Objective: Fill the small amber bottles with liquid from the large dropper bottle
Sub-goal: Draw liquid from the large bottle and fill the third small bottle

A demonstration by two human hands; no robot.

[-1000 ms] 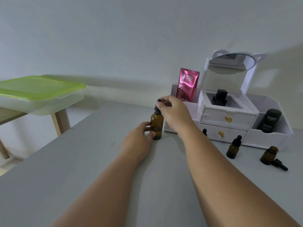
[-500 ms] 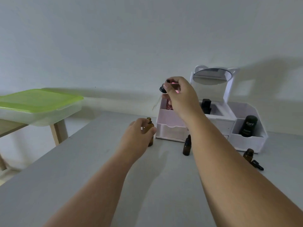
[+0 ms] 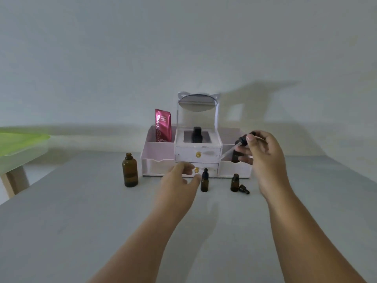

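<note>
The large amber bottle (image 3: pixel 130 172) stands uncapped on the grey table (image 3: pixel 81 231), left of the organizer. My right hand (image 3: pixel 263 156) holds its black dropper (image 3: pixel 240 142) up in the air, glass tube slanting down to the left. My left hand (image 3: pixel 179 184) hovers open, fingers apart, just left of a small capped amber bottle (image 3: pixel 204 180). A second small amber bottle (image 3: pixel 234 182) stands open further right, its black dropper cap (image 3: pixel 244 189) lying beside it on the table.
A white cosmetics organizer (image 3: pixel 197 155) with drawers and a mirror stands against the wall, holding a pink sachet (image 3: pixel 162 125) and dark containers. A green-lidded plastic box (image 3: pixel 18 146) rests on a wooden stand at far left.
My left hand let go of the large bottle and moved right toward the small capped bottle. My right hand carried the dropper to the right. The view shifted right.
</note>
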